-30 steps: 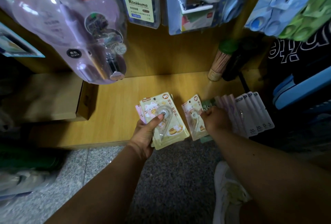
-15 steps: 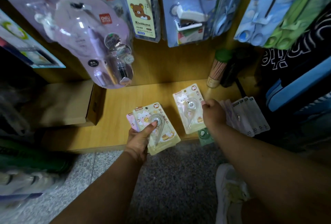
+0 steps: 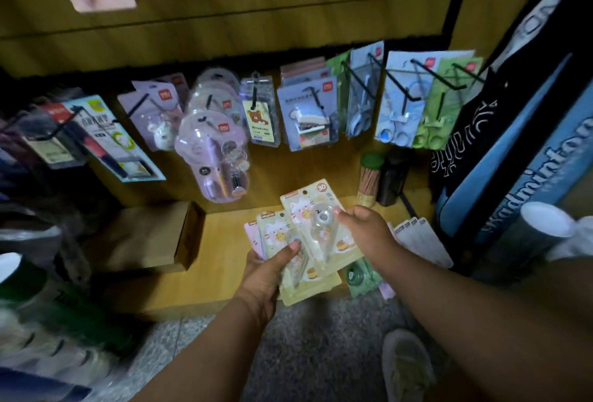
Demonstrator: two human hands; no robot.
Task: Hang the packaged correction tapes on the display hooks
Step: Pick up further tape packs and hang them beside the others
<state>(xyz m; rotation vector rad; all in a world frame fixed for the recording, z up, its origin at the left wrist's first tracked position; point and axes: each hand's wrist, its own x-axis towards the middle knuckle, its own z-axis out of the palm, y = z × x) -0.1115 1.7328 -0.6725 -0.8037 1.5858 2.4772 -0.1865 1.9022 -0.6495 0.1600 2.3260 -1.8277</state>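
Note:
My left hand (image 3: 268,268) grips a small stack of packaged correction tapes (image 3: 301,276), thumb pressed on the top yellow card. My right hand (image 3: 365,231) pinches another yellow correction tape pack (image 3: 316,209) by its right edge and holds it over the stack, overlapping it. Both hands hover above the low wooden shelf (image 3: 218,260). On the back wall, black display hooks (image 3: 399,83) carry hanging stationery packs. A green correction tape pack (image 3: 361,274) lies on the shelf under my right wrist.
A cardboard box (image 3: 144,234) sits on the shelf at left. A toothpick jar (image 3: 369,180) and a dark bottle (image 3: 391,180) stand at the back right. White packs (image 3: 420,241) lie at right, by a badminton bag (image 3: 529,157). My shoe (image 3: 406,366) is on the grey floor.
The view has tilted up, bringing the hook row into sight. My right hand has carried its pack left, from the shelf onto the stack in my left hand.

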